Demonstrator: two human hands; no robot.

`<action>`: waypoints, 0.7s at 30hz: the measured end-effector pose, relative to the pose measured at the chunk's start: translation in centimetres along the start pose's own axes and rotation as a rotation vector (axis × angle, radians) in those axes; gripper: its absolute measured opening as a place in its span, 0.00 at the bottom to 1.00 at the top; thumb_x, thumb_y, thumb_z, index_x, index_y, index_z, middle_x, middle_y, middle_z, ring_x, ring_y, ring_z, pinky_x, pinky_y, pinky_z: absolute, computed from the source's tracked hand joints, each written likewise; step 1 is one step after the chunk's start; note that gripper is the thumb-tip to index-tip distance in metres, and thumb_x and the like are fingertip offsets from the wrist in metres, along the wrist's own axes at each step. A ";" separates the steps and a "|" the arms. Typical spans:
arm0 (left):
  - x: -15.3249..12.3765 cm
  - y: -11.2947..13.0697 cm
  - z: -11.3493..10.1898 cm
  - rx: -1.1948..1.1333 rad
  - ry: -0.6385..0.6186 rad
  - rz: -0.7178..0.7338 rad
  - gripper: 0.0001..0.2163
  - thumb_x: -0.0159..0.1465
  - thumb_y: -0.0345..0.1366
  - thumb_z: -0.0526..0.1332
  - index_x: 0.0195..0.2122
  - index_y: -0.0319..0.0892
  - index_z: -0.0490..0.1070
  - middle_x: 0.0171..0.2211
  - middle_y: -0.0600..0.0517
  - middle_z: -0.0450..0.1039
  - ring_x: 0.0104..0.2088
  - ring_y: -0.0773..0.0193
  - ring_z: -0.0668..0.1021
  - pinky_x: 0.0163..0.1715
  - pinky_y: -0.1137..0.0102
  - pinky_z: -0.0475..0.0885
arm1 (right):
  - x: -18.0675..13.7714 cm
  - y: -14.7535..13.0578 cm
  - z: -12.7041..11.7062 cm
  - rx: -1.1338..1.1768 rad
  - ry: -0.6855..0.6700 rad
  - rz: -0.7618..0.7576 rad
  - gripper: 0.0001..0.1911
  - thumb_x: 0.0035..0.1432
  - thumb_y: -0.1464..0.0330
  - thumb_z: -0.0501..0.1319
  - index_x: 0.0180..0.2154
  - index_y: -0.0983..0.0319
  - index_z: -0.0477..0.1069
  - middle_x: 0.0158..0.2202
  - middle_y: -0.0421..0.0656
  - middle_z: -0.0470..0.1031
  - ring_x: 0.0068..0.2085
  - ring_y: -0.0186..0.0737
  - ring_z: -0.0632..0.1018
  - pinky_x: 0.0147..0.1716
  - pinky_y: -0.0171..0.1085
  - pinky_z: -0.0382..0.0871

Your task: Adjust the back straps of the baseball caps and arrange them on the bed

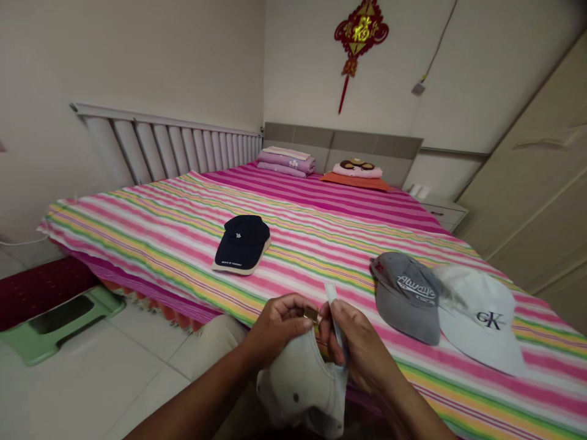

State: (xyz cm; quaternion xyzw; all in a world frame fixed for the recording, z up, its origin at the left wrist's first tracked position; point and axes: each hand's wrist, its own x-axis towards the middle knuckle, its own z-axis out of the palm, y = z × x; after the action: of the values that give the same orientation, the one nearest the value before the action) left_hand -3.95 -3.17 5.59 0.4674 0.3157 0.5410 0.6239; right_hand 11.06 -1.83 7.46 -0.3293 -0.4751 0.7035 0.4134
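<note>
A pale cap [298,382] hangs between my two hands at the bed's near edge, its back opening facing up. My left hand [279,324] is closed on the cap's metal buckle [310,315], pinched between thumb and fingers. In my right hand [360,342] is the cap's light strap [331,294], its free end sticking up past the fingers. Strap and buckle are apart. To the right lie a grey cap [407,299] with white lettering and a white cap [481,318], side by side. A navy cap [243,244] with a beige-edged brim rests further left.
A striped bedspread [151,226] covers the bed. Folded purple bedding [287,162] and an orange and pink pile [358,174] sit by the headboard [302,137]. A green stool [59,324] stands on the tiled floor at left, and a radiator [169,143] lines the wall.
</note>
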 end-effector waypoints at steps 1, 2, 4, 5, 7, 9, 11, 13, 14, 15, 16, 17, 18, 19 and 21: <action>0.0 -0.1 0.0 -0.142 -0.014 -0.053 0.09 0.50 0.33 0.64 0.32 0.39 0.71 0.29 0.51 0.72 0.30 0.67 0.73 0.34 0.71 0.66 | 0.0 0.0 -0.1 0.021 0.025 -0.036 0.17 0.53 0.56 0.56 0.26 0.63 0.64 0.15 0.35 0.67 0.10 0.23 0.57 0.14 0.28 0.48; 0.1 -0.3 0.0 -0.253 -0.029 -0.089 0.09 0.50 0.32 0.65 0.32 0.38 0.72 0.28 0.51 0.73 0.30 0.67 0.74 0.35 0.70 0.66 | 0.0 -0.1 -0.2 0.045 0.048 -0.057 0.16 0.53 0.56 0.56 0.27 0.63 0.64 0.16 0.36 0.69 0.10 0.22 0.58 0.14 0.28 0.49; 0.2 -0.4 0.0 -0.387 -0.061 -0.122 0.09 0.49 0.31 0.65 0.31 0.35 0.72 0.29 0.49 0.73 0.31 0.65 0.74 0.36 0.69 0.66 | -0.1 -0.3 -0.6 0.082 0.064 -0.033 0.15 0.52 0.57 0.58 0.26 0.63 0.64 0.18 0.36 0.69 0.11 0.23 0.60 0.13 0.27 0.50; 0.2 -0.4 0.0 -0.420 -0.077 -0.133 0.09 0.49 0.31 0.65 0.31 0.35 0.73 0.29 0.49 0.73 0.31 0.65 0.75 0.37 0.69 0.67 | -0.2 -0.4 -0.8 0.087 0.063 -0.001 0.15 0.51 0.57 0.59 0.26 0.63 0.66 0.17 0.37 0.69 0.12 0.23 0.62 0.14 0.27 0.51; 0.3 -0.4 0.1 -0.442 -0.087 -0.147 0.09 0.49 0.29 0.65 0.32 0.34 0.73 0.29 0.48 0.74 0.31 0.65 0.75 0.37 0.69 0.67 | -0.4 -0.8 -1.3 0.072 0.062 0.065 0.15 0.47 0.59 0.63 0.27 0.66 0.69 0.17 0.38 0.68 0.15 0.25 0.65 0.15 0.26 0.53; 0.4 -0.5 0.2 -0.450 -0.086 -0.149 0.09 0.50 0.29 0.64 0.33 0.34 0.73 0.30 0.48 0.74 0.31 0.65 0.75 0.37 0.69 0.67 | -0.8 -1.2 -1.6 0.051 0.038 0.100 0.15 0.44 0.60 0.66 0.28 0.67 0.71 0.14 0.37 0.67 0.15 0.25 0.65 0.16 0.27 0.54; 0.4 -0.5 0.4 -0.456 -0.088 -0.139 0.08 0.51 0.29 0.63 0.33 0.34 0.73 0.31 0.47 0.74 0.32 0.64 0.75 0.38 0.68 0.67 | -1.1 -1.5 -1.6 0.032 -0.003 0.088 0.14 0.44 0.61 0.66 0.25 0.66 0.70 0.13 0.37 0.65 0.14 0.25 0.62 0.16 0.28 0.52; 0.4 -0.5 0.5 -0.474 -0.100 -0.132 0.08 0.52 0.29 0.63 0.33 0.34 0.72 0.31 0.47 0.74 0.32 0.64 0.75 0.38 0.68 0.67 | -1.4 -1.5 -1.4 -0.003 -0.022 0.055 0.15 0.47 0.59 0.63 0.22 0.65 0.67 0.11 0.36 0.64 0.13 0.25 0.61 0.15 0.29 0.50; 0.4 -0.6 0.5 -0.489 -0.102 -0.134 0.07 0.52 0.29 0.62 0.33 0.34 0.72 0.30 0.47 0.74 0.32 0.64 0.75 0.37 0.69 0.67 | -1.6 -1.5 -1.2 -0.024 -0.016 0.043 0.16 0.49 0.59 0.62 0.21 0.65 0.66 0.10 0.36 0.63 0.13 0.25 0.60 0.16 0.29 0.49; 0.4 -0.7 0.5 -0.507 -0.100 -0.139 0.07 0.52 0.29 0.62 0.33 0.34 0.72 0.29 0.48 0.74 0.31 0.65 0.75 0.36 0.70 0.67 | -1.7 -1.5 -1.0 -0.045 -0.004 0.042 0.17 0.50 0.58 0.61 0.20 0.65 0.66 0.10 0.36 0.63 0.13 0.25 0.60 0.16 0.30 0.49; 0.4 -0.7 0.5 -0.525 -0.092 -0.145 0.07 0.52 0.28 0.62 0.33 0.35 0.72 0.28 0.48 0.74 0.30 0.66 0.75 0.35 0.71 0.67 | -1.7 -1.4 -0.8 -0.060 0.008 0.048 0.18 0.50 0.58 0.60 0.20 0.65 0.66 0.10 0.36 0.62 0.13 0.25 0.59 0.16 0.30 0.49; 0.5 -0.8 0.6 -0.544 -0.084 -0.153 0.07 0.52 0.28 0.62 0.33 0.35 0.72 0.27 0.49 0.73 0.29 0.66 0.75 0.34 0.71 0.67 | -1.8 -1.3 -0.7 -0.069 0.017 0.060 0.17 0.50 0.58 0.61 0.20 0.65 0.66 0.10 0.36 0.62 0.13 0.26 0.59 0.16 0.30 0.48; 0.5 -0.9 0.6 -0.557 -0.079 -0.161 0.07 0.52 0.28 0.62 0.32 0.36 0.71 0.27 0.49 0.73 0.28 0.66 0.75 0.33 0.72 0.67 | -1.8 -1.2 -0.7 -0.070 0.024 0.071 0.17 0.49 0.58 0.61 0.19 0.65 0.66 0.10 0.36 0.62 0.13 0.26 0.59 0.16 0.30 0.48; 0.5 -1.0 0.6 -0.564 -0.078 -0.165 0.06 0.51 0.28 0.62 0.32 0.36 0.71 0.26 0.50 0.73 0.28 0.66 0.75 0.32 0.72 0.67 | -1.8 -1.1 -0.6 -0.069 0.027 0.082 0.17 0.48 0.58 0.61 0.19 0.65 0.66 0.09 0.36 0.61 0.13 0.26 0.59 0.16 0.31 0.48; 0.5 -1.1 0.7 -0.571 -0.084 -0.172 0.06 0.52 0.29 0.62 0.32 0.36 0.71 0.26 0.49 0.73 0.27 0.66 0.74 0.30 0.72 0.67 | -1.7 -0.9 -0.6 -0.064 0.012 0.098 0.17 0.48 0.58 0.61 0.19 0.65 0.66 0.10 0.36 0.61 0.13 0.26 0.59 0.16 0.31 0.48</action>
State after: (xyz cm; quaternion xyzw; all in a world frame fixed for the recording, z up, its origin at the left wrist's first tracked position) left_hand -2.83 -2.84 4.86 0.2667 0.1633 0.5330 0.7862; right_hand 12.55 -2.90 8.21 -0.3692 -0.4784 0.7054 0.3706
